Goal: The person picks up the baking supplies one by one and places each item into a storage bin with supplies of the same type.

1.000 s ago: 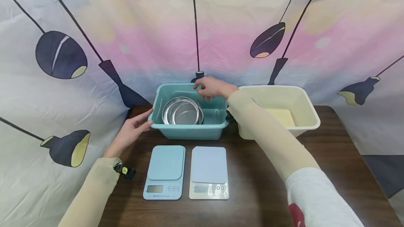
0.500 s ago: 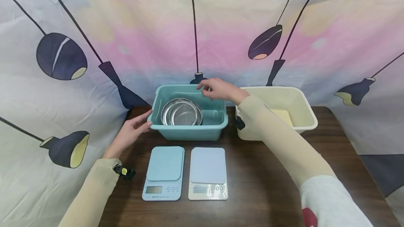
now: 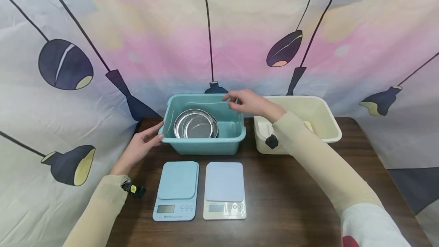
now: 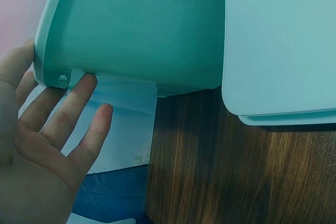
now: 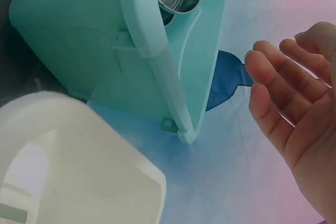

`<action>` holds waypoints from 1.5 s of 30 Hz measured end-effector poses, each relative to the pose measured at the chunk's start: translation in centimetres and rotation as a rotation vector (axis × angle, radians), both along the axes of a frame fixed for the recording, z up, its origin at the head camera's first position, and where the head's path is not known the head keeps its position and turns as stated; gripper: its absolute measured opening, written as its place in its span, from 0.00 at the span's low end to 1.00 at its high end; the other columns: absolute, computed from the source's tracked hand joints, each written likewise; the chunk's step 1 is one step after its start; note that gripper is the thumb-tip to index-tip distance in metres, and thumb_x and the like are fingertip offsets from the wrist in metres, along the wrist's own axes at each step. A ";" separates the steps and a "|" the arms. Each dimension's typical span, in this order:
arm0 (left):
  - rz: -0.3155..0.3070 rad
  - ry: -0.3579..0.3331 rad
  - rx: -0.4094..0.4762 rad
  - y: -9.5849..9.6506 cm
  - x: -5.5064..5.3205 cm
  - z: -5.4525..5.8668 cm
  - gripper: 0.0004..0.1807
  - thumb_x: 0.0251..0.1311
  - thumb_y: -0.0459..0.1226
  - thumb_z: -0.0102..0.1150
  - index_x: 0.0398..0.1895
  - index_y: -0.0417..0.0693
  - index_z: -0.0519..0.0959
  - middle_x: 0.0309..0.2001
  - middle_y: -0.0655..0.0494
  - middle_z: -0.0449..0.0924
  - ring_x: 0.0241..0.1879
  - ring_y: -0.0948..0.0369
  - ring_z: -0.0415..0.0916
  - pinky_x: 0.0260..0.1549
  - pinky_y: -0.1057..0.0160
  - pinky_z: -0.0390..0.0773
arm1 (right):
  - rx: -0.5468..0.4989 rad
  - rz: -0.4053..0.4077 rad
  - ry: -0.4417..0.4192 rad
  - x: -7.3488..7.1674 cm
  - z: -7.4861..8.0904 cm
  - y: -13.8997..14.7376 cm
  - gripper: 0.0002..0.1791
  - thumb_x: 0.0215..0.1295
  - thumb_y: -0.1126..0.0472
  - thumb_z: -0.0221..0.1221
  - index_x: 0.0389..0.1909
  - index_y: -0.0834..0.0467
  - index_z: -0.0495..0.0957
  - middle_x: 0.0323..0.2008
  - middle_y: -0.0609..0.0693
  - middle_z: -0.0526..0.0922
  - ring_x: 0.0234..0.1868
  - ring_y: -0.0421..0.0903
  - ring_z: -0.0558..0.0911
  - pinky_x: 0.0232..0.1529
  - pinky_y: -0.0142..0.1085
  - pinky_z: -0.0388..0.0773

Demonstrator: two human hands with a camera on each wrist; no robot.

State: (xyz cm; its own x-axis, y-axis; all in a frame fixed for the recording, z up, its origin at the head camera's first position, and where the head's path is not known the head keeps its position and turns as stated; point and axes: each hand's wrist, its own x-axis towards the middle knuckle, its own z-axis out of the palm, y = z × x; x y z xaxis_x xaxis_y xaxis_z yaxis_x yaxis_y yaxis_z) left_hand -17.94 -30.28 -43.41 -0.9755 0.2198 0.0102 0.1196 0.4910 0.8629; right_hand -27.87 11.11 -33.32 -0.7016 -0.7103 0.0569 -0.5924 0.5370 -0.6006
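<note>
Our right hand (image 3: 248, 101), loosely bent and holding nothing, has drifted rightward over the teal tub (image 3: 205, 148), so the reach seems to be withdrawing without the round metal tins (image 3: 196, 124), inside it between our hands. As before, our left hand (image 3: 138, 146) touches its rim, fingers extended.

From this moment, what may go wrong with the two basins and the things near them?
The left hand touches the teal basin's rim; a push there might make the round metal pieces inside slide.
The right sleeve crosses over the cream basin, so it might bump that rim.
If the teal basin is pulled nearer, it could hit the blue scale.
</note>
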 end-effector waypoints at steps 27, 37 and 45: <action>-0.002 0.032 0.007 0.0 0.2 -0.2 0.32 0.79 0.43 0.55 0.81 0.50 0.62 0.76 0.40 0.64 0.49 0.78 0.80 0.48 0.76 0.79 | -0.125 -0.172 0.088 3.2 -0.1 9.9 0.17 0.78 0.64 0.55 0.63 0.59 0.79 0.41 0.53 0.87 0.34 0.53 0.84 0.38 0.38 0.80; 0.001 0.056 0.017 0.1 0.1 -0.6 0.31 0.79 0.42 0.55 0.81 0.49 0.62 0.76 0.39 0.64 0.48 0.79 0.80 0.47 0.76 0.80 | -0.088 -0.260 0.121 5.0 -1.1 14.5 0.16 0.78 0.66 0.54 0.61 0.60 0.80 0.42 0.52 0.88 0.31 0.41 0.83 0.36 0.34 0.79; 0.005 0.037 0.014 0.3 0.0 -0.4 0.31 0.79 0.43 0.56 0.81 0.51 0.62 0.77 0.40 0.64 0.48 0.78 0.80 0.47 0.76 0.80 | -0.105 -0.288 0.175 6.5 -2.4 17.8 0.15 0.77 0.67 0.56 0.60 0.61 0.80 0.41 0.53 0.87 0.29 0.37 0.81 0.31 0.34 0.77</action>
